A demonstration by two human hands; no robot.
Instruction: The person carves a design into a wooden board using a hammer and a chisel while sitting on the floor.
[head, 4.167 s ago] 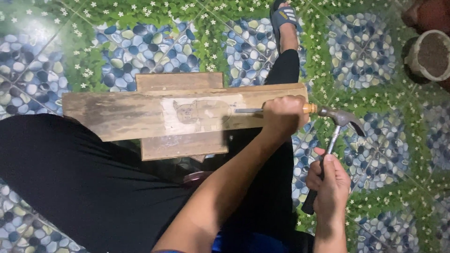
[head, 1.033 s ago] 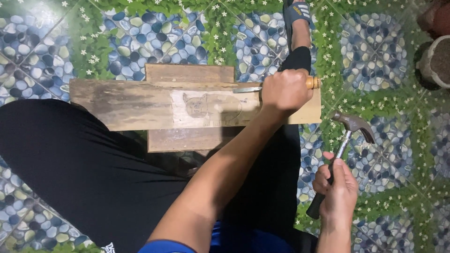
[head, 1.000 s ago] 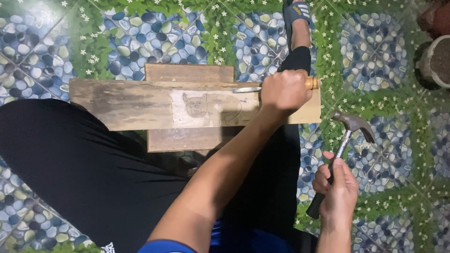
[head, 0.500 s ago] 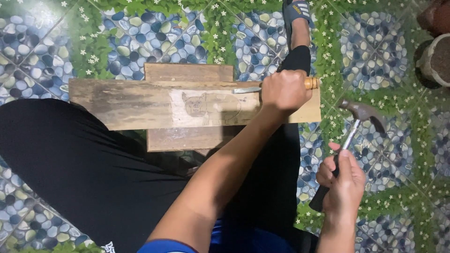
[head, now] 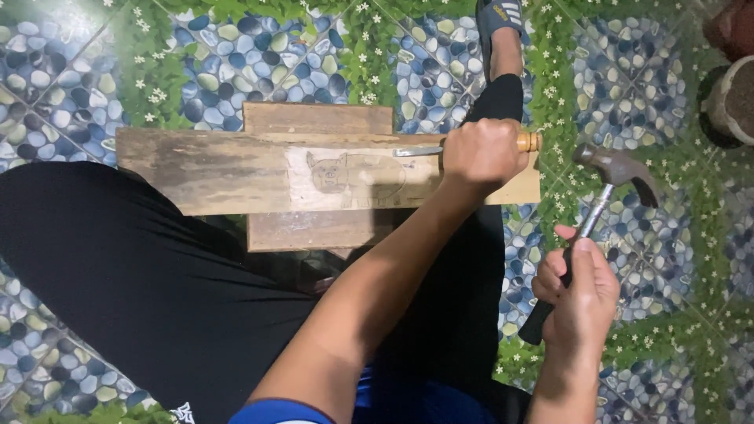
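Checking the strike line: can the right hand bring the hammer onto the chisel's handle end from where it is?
Probably yes. The right hand holds the hammer beside the chisel butt, which sticks out past the left hand; nothing lies between.

A single camera worn on the person's head looks almost straight down from close above the lap. It takes in the black-trousered legs, the long weathered wooden plank (head: 236,169) lying across the middle of the view, and the pebble-and-flower patterned floor tiles (head: 94,71) all round. Both forearms enter from the bottom edge. The sandalled foot (head: 499,23) reaches the top edge.
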